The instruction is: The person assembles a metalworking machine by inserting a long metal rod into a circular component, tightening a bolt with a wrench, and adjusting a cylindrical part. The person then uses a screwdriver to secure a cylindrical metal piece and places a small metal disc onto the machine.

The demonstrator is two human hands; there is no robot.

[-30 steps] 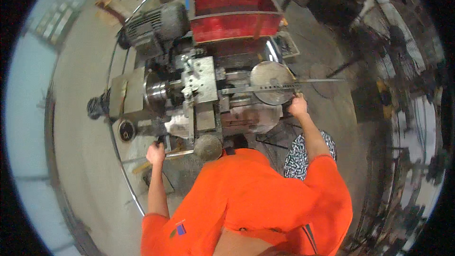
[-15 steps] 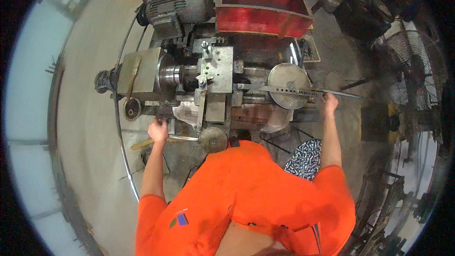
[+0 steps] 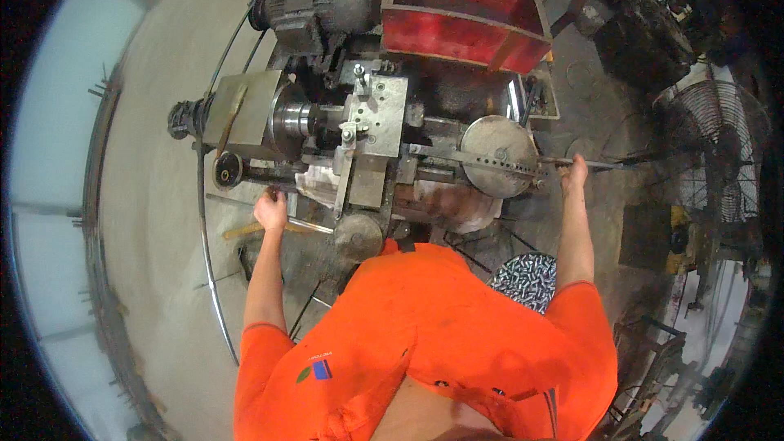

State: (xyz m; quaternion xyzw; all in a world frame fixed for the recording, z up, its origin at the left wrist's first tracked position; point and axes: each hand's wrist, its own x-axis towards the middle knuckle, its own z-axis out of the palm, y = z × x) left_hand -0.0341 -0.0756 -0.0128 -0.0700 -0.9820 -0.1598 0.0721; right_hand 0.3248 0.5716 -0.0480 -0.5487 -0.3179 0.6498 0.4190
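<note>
Because the slim steel lever [image 3: 603,165] past the right edge of the machine [image 3: 380,118] looks stiff and smooth, I would hold it well out from the disc [image 3: 490,140], where the right hand [image 3: 575,173] touches it, finger closure unclear, while the left hand [image 3: 271,211] closes round a rod [image 3: 313,226] near the front-left corner.

At the left of the frame, floor [image 3: 155,237] gives a hand room to pass outside a long thin pipe [image 3: 215,298]. At upper centre, a motor [image 3: 322,4] and a red bin [image 3: 465,41] block the way; mid-frame, a perforated bar [image 3: 478,160] crosses a round disc [image 3: 494,135]. At right, a gap separates the right forearm [image 3: 576,237] from a dark box [image 3: 643,237].
</note>
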